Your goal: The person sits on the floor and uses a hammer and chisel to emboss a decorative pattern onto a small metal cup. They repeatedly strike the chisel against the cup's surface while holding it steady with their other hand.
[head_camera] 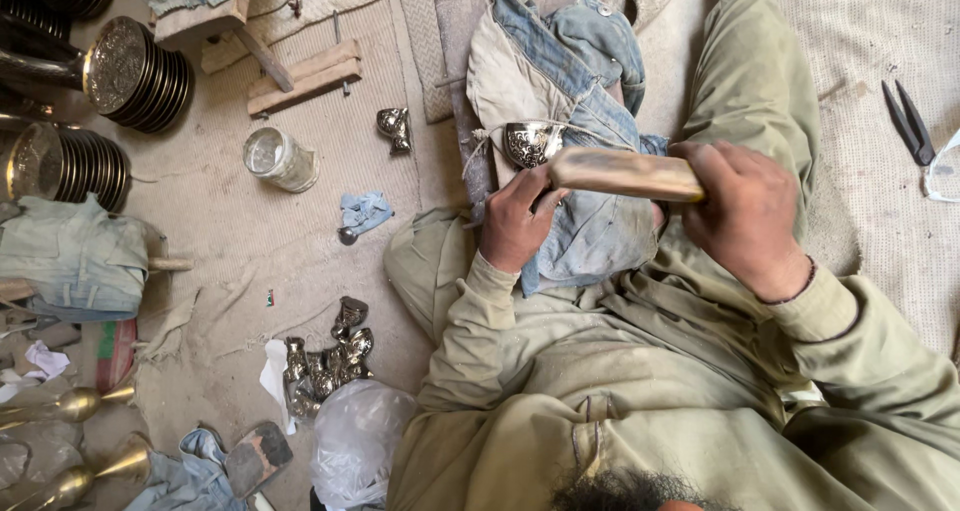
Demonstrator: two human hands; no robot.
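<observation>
The right hand [745, 216] is closed around one end of a worn wooden stick [625, 173], which lies crosswise above the lap. The left hand [515, 221] rests half-curled on the denim cloth [590, 231], fingertips touching the stick's other end. Just beyond it sits a small engraved metal cup [532, 143], tied down with string. Black scissors [908, 121] lie far right on the mat.

Two hands [515, 221] [745, 216], one wooden block [625, 174], one glass jar [280, 159], one pair of scissors [908, 121].
</observation>
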